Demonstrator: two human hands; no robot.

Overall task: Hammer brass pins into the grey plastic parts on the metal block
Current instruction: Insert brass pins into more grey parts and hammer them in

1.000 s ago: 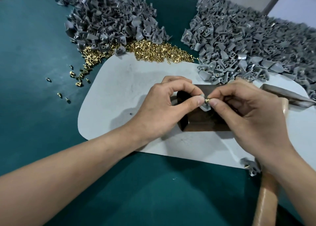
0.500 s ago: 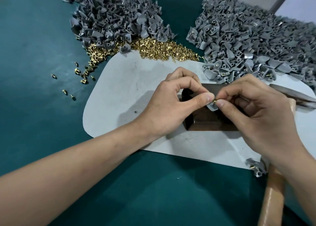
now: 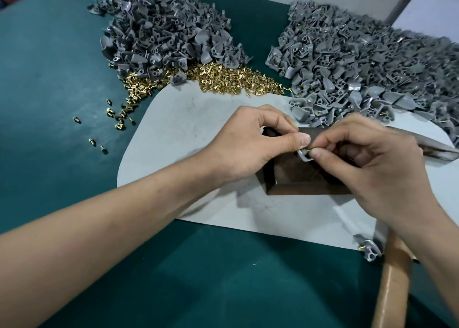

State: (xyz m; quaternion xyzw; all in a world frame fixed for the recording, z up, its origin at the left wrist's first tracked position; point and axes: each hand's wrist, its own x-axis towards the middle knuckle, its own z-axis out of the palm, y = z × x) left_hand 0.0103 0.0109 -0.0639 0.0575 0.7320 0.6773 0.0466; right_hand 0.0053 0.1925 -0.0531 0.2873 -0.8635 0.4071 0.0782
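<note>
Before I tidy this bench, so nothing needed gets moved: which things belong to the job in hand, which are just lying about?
Job: grey part in left hand, brass pin in right hand, metal block, hammer, pin heap, unpinned pile, pinned pile.
Lying about: stray pins on the green mat, lone part by the hammer.

Over metal block (image 3: 298, 181), left hand (image 3: 248, 144) grips grey part (image 3: 304, 156), right hand (image 3: 372, 163) pinches brass pin (image 3: 309, 150).
</note>
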